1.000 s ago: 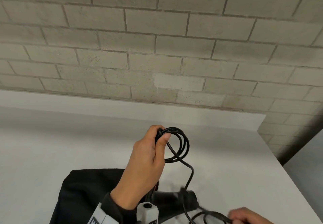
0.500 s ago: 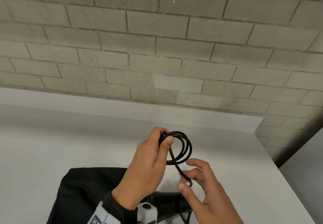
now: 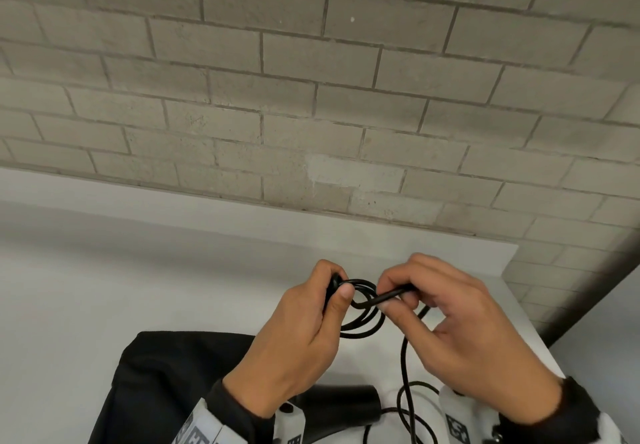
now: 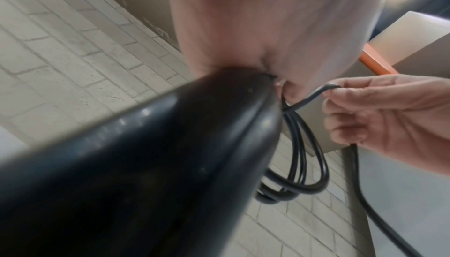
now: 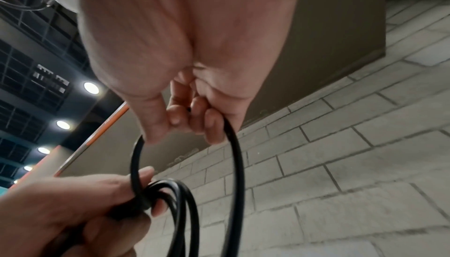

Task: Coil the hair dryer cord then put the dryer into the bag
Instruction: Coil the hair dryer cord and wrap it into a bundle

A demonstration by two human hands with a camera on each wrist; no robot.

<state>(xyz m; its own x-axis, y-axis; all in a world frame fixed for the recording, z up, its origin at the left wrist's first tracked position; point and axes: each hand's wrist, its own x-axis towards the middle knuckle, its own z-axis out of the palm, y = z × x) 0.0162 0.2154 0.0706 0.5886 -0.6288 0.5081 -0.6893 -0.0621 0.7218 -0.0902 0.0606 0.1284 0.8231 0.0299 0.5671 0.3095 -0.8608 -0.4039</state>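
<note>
My left hand (image 3: 337, 289) is raised above the table and grips the black hair dryer (image 3: 339, 404) by its handle. Its thumb pins several loops of the black cord (image 3: 363, 322) against the handle's end. In the left wrist view the dryer body (image 4: 146, 165) fills the frame and the coil (image 4: 304, 165) hangs beside it. My right hand (image 3: 398, 296) pinches a strand of cord right next to the left thumb. The slack cord (image 3: 403, 367) drops from the right hand toward the table. Under my left forearm lies the black bag (image 3: 162, 388).
The white table (image 3: 104, 288) runs up to a grey brick wall (image 3: 311, 97). Its right edge (image 3: 540, 326) is close to my right hand, with a drop beyond it. More loose cord (image 3: 412, 419) lies near the bottom edge.
My right hand rose from the table's lower right with a strand of cord and now meets the left hand at the coil. The left hand stayed nearly still.
</note>
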